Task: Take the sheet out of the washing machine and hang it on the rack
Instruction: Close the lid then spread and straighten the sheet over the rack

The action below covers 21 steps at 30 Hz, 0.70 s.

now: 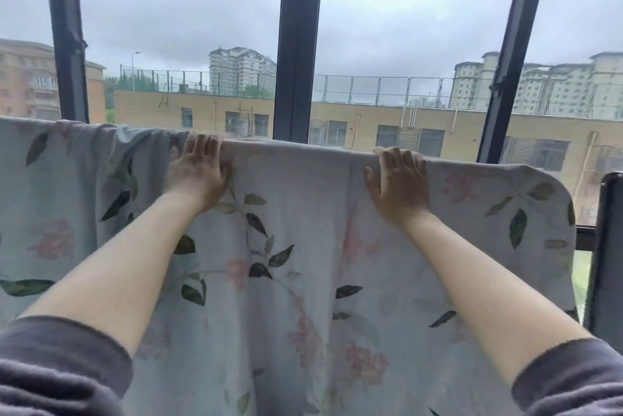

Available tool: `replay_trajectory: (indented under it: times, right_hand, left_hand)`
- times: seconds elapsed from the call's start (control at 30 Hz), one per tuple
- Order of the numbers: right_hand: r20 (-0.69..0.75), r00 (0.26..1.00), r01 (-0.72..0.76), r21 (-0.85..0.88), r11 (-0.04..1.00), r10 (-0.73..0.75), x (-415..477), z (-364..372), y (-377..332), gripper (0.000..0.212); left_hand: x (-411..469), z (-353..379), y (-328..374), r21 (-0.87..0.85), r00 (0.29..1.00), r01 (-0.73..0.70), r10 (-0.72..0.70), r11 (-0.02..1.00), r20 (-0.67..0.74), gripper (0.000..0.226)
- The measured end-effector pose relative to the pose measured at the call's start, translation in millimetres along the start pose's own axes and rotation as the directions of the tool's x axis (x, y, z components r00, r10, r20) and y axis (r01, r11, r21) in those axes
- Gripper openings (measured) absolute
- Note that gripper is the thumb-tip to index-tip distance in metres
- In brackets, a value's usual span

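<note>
Sheet (286, 280): pale blue cloth printed with pink flowers and dark green leaves. It hangs draped over a level top edge and fills the lower half of the view. It is bunched into folds at the left, lies smoother between the hands, and rounds off at its right corner.
Rack: its top bar is hidden under the sheet's fold, so only the straight line of the draped edge shows where it runs.
Window frame (296, 44): dark upright bars stand behind the sheet, one in the middle and one towards each side, with grey cloudy sky between them.
Buildings (215, 108): a long low yellow block with a fenced roof lies outside, with taller pale blocks behind it.
Dark post (608, 264): stands at the right edge, just beside the sheet's rounded corner; what it belongs to cannot be told.
Sleeves (50, 365): grey, pushed up both forearms, in the bottom corners.
Right hand (399, 186): palm flat on the sheet, thumb spread to the side, fingers hooked over the top fold.
Left hand (199, 173): palm on the sheet beside the bunched folds, fingers curled over the same top edge, well apart from the right hand.
</note>
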State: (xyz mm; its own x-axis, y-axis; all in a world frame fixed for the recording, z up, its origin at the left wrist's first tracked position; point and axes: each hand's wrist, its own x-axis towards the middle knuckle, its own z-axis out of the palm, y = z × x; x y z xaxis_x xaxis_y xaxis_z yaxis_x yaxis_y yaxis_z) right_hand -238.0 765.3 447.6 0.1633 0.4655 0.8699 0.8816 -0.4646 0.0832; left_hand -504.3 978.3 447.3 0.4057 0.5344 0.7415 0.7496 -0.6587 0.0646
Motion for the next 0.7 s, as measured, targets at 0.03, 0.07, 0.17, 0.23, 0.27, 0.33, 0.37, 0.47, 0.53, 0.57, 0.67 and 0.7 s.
replay_trajectory:
  times: [0.03,0.07,0.17,0.23,0.27,0.33,0.37,0.47,0.53,0.57,0.67,0.7]
  right_hand:
    - [-0.009,1.000,0.005,-0.010,1.000,-0.005,0.0,1.0,2.1,0.052]
    - [-0.026,1.000,0.012,-0.030,0.999,-0.013,-0.6,1.6,4.2,0.049]
    - [-0.111,0.993,0.027,-0.071,0.997,-0.035,-4.9,0.6,14.1,0.038]
    - [-0.164,0.985,0.036,-0.084,0.996,-0.049,-7.6,-1.5,21.0,0.032]
    - [-0.177,0.983,0.038,-0.091,0.995,-0.054,-8.8,-2.0,23.5,0.029]
    - [-0.185,0.982,0.031,-0.100,0.995,-0.049,-9.8,-1.9,27.8,0.026]
    - [-0.187,0.982,0.020,-0.098,0.995,-0.038,-10.0,-1.5,28.8,0.025]
    - [-0.227,0.974,-0.026,-0.077,0.997,0.008,-11.3,-0.2,28.4,0.022]
    - [-0.248,0.968,-0.056,-0.069,0.996,0.038,-12.2,-1.9,25.4,0.020]
    - [-0.253,0.967,-0.063,-0.075,0.995,0.042,-12.8,-2.8,23.0,0.021]
    - [-0.238,0.971,-0.055,-0.128,0.990,0.023,-13.7,-6.0,17.4,0.027]
    - [-0.215,0.976,-0.067,-0.141,0.988,0.035,-12.5,-7.1,14.3,0.029]
  left_hand:
    - [-0.3,0.6,-7.4,0.009,1.000,0.013,-0.013,1.000,-0.009,0.051]
    - [-0.7,0.7,-14.5,0.013,0.999,0.031,-0.031,0.999,-0.021,0.051]
    - [-0.8,0.1,-33.8,0.021,0.996,0.071,-0.070,0.997,-0.063,0.049]
    - [-0.8,-2.6,-42.9,0.032,0.992,0.096,-0.093,0.995,-0.086,0.045]
    - [-1.3,-4.1,-46.1,0.028,0.989,0.114,-0.111,0.993,-0.093,0.044]
    - [-2.1,-5.6,-47.9,0.015,0.985,0.142,-0.140,0.990,-0.102,0.042]
    - [-2.4,-6.1,-46.9,0.016,0.983,0.155,-0.152,0.988,-0.103,0.041]
    - [-4.1,-8.6,-38.6,0.002,0.977,0.192,-0.191,0.981,-0.095,0.040]
    - [-6.0,-9.1,-34.9,-0.006,0.975,0.196,-0.195,0.981,-0.104,0.040]
    - [-7.1,-9.9,-35.0,-0.001,0.975,0.195,-0.194,0.981,-0.111,0.041]
    - [-8.8,-12.2,-36.5,0.040,0.979,0.166,-0.160,0.985,-0.123,0.043]
    - [-8.2,-13.2,-38.1,0.058,0.983,0.149,-0.141,0.987,-0.113,0.044]
